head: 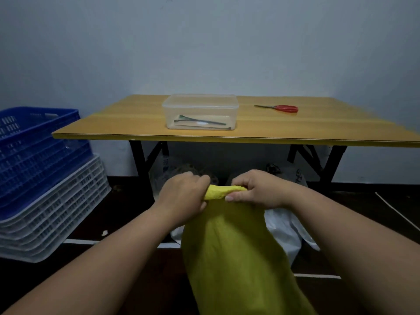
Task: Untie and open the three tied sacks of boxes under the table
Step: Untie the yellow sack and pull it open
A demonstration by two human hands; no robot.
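Note:
A yellow-green sack [234,253] stands in front of me on the dark floor, its top gathered into a bunched neck [219,192]. My left hand [184,196] grips the neck's left end. My right hand [259,189] grips its right end, thumb underneath. Both hands hold the neck between them at the same height. Behind it, under the table [318,130], lie white sacks: one [286,226] just right of the yellow one, others [163,176] in the shadow farther back. How the neck is tied is hidden by my fingers.
On the table stand a clear plastic box [201,111] holding dark ties and a pair of red-handled scissors [280,108]. Stacked blue crates [34,151] and white crates [56,212] fill the left side. Black folding table legs [141,164] frame the space below.

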